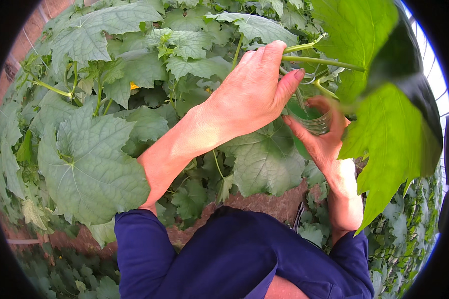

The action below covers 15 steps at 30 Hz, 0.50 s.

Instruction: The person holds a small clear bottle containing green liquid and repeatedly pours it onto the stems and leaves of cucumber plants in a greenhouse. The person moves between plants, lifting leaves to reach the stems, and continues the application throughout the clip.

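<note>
My left hand [252, 89] reaches across to the right and grips green vine stems [303, 47] between thumb and fingers. Just below it, my right hand [323, 129] holds a clear, ribbed plastic cup [316, 123] tilted under the stems. Green liquid [303, 108] shows inside the cup. A thin, pale piece hangs at the cup's mouth; whether it is part of the plant I cannot tell. Beside my right hand a large bright leaf [381, 130] hangs close to the camera, and some of my fingers are hidden or blurred.
Dense, broad lobed leaves [91, 164] of a climbing vine surround both arms. A yellow flower [134, 86] peeks out among them. Brown soil [262, 202] shows below the foliage. More vines [400, 224] climb at the lower right.
</note>
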{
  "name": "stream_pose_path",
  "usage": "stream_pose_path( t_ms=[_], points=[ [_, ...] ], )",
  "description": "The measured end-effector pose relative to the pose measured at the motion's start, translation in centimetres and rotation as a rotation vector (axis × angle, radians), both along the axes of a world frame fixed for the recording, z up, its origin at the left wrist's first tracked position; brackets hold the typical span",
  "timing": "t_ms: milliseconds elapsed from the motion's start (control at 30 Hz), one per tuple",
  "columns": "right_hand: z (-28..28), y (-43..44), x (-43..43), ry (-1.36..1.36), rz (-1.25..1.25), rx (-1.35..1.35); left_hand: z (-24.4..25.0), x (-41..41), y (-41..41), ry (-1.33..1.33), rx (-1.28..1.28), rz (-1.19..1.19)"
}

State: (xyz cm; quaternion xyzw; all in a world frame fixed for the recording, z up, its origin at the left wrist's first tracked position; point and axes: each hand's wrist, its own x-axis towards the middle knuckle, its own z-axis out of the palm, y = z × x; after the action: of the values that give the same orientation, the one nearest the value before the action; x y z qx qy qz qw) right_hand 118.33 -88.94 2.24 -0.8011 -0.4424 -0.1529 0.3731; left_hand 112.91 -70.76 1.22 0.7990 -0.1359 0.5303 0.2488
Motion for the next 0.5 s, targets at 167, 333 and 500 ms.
stream_pose_path(
  t_ms=[167,333,500],
  points=[
    [1.9,0.3,-1.5,0.088,-0.077,-0.027,0.1,-0.9,0.1,-0.024,0.05,-0.002],
    [0.9,0.2,-1.0,0.108,-0.075,0.0,0.1,-1.3,0.4,-0.027,0.085,-0.006],
    [1.9,0.4,-1.4,0.059,-0.092,-0.086,0.1,-1.6,0.7,-0.022,0.078,-0.042]
  ],
)
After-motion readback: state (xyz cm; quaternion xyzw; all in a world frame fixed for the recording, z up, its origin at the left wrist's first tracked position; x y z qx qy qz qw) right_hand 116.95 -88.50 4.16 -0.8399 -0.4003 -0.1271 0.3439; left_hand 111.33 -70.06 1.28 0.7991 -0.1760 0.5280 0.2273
